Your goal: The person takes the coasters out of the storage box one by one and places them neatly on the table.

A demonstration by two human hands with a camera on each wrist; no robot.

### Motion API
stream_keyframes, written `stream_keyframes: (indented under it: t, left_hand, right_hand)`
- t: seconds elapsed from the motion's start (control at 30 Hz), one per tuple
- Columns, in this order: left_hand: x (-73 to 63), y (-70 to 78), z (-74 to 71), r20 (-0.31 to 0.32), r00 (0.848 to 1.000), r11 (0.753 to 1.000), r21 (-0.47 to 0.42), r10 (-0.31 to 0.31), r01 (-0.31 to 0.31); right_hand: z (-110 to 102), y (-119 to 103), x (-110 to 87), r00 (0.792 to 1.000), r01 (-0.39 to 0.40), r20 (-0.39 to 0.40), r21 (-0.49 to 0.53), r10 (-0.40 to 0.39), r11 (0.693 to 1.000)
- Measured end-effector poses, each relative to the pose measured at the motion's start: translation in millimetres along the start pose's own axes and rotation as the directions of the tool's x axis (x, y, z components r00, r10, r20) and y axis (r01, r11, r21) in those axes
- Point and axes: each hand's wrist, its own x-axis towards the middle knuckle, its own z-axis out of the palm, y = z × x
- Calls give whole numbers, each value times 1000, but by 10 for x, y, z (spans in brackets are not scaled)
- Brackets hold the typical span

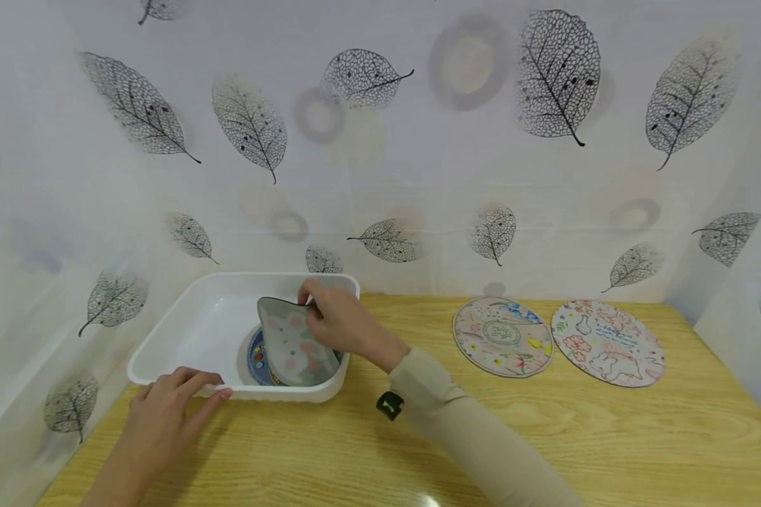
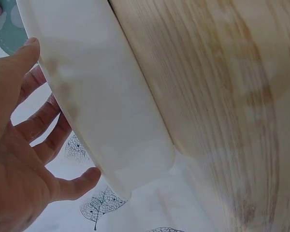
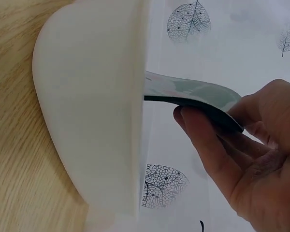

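Observation:
In the head view my right hand (image 1: 342, 317) pinches the upper edge of a grey-green mat (image 1: 289, 341) with pink and white markings. The mat is bent and leans inside a white plastic basin (image 1: 193, 289). Seen from the right wrist, the mat (image 3: 198, 92) has a dark underside, with the thumb on one face and fingers on the other. Partly covered beneath it, a round blue mat (image 1: 258, 358) lies on the basin floor. My left hand (image 1: 171, 408) holds the basin's near rim, its thumb (image 2: 29, 50) at the outer side and some fingers behind the rim.
Two round patterned mats lie flat on the wooden table (image 1: 456, 451) to the right: one with flowers (image 1: 482, 317), one with rabbits (image 1: 609, 345). A white leaf-print curtain (image 1: 431, 176) hangs behind the table and at its sides.

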Motion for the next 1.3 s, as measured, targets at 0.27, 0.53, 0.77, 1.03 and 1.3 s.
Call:
stream_keyframes:
  t: [0.27, 0.53, 0.77, 1.03, 1.3]
  left_hand:
    - [-14, -15, 0, -11, 1000, 1000, -3, 9, -9]
    - [-4, -9, 3, -23, 1000, 1000, 4, 8, -8]
    - [-2, -8, 8, -26, 1000, 1000, -6, 7, -7]
    - [-3, -2, 5, -24, 1000, 1000, -4, 4, -4]
    - [-10, 0, 10, -28, 1000, 1000, 12, 7, -7]
  right_hand:
    - [-22, 33, -25, 993, -64, -85, 133, 76, 989]
    - [-32, 38, -78, 958, -263, -10, 366, 287, 893]
    - [-19, 78, -101, 936, -294, -15, 516, 352, 805]
    - [-49, 112, -142, 915, -296, -44, 605, 401, 739]
    - [-86, 122, -207, 888, -296, -95, 632, 451, 716]
